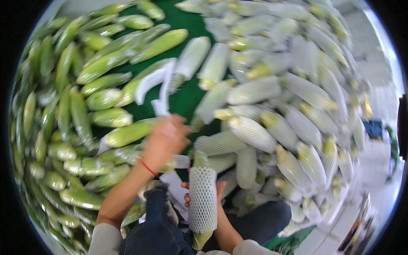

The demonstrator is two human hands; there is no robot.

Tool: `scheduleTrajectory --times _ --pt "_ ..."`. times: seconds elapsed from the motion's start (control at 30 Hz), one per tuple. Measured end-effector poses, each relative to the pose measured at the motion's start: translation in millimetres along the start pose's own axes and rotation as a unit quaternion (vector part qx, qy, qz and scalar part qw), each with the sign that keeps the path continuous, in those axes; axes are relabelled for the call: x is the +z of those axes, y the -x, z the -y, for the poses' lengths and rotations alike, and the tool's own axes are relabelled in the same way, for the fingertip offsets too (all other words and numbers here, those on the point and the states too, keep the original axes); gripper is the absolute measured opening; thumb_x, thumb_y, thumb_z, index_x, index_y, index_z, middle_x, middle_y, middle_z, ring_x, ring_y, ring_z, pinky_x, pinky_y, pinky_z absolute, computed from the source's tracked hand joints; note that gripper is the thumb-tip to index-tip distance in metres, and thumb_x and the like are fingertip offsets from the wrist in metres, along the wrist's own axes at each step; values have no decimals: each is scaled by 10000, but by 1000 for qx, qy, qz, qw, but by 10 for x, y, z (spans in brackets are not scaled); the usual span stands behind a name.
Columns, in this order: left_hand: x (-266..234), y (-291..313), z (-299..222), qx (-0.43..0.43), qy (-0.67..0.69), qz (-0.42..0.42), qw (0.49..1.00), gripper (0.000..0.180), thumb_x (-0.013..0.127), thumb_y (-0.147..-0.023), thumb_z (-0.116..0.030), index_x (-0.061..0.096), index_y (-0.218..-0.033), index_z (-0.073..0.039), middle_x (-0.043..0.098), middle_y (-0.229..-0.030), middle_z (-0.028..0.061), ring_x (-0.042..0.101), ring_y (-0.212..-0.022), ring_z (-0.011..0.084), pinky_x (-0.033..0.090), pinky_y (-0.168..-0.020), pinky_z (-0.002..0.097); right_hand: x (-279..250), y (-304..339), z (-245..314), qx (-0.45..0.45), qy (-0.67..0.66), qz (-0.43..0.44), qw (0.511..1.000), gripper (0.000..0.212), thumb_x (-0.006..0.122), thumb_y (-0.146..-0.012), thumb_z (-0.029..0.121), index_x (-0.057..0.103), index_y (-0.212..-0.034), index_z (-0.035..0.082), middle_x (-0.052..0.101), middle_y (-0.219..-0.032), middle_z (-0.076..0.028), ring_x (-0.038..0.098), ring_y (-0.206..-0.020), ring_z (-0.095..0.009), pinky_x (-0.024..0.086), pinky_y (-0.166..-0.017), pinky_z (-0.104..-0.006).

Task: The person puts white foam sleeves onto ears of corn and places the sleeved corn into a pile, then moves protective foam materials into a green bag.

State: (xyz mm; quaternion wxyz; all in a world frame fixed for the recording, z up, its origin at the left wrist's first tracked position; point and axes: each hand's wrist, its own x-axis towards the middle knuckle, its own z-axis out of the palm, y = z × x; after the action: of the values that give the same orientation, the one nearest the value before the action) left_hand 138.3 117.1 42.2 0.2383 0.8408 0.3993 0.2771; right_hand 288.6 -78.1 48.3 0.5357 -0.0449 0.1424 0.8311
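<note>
I had the right hand wrapped around a netted ear of corn, fingers on one flank and thumb on the other, low in front of the lap and close to the knees. Its long axis ran nearly straight away from the body, barely tilted; the tapered green end poked out of the white sleeve toward the lap, while more green showed past the sleeve's far edge. The left hand hung farther out, beside the white strips on the green cloth, too blurred for me to tell whether it gripped anything or was loose. Glossy bare ears lay heaped to the left, sleeved ears to the right. I judged the step in hand to be sleeving, with this ear mostly covered. To my mind the next move called for checking that the net sat evenly, then laying the ear among the sleeved ones without snagging their mesh, and freeing the right hand.
</note>
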Motion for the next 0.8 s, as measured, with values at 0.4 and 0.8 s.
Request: scheduleTrajectory --times 0.4,0.8 --pt "82 -140 1257 -193 15 -56 980 124 562 -889 -135 530 -966 -44 598 -889 134 595 -731 289 476 -634 357 1630 302 1467 -465 254 -254 809 665 561 -812 516 423 -1285 71 510 -1216 -187 523 -1092 -378 416 -954 -544" --pt "-349 317 -192 -190 591 104 777 193 572 -882 -79 503 -1059 -114 593 -958 10 578 -755 89 459 -641 203 1174 -634 650 2 570 -137 810 581 439 -949 403 290 -1423 101 561 -1074 -96 564 -937 -180 475 -821 -334"
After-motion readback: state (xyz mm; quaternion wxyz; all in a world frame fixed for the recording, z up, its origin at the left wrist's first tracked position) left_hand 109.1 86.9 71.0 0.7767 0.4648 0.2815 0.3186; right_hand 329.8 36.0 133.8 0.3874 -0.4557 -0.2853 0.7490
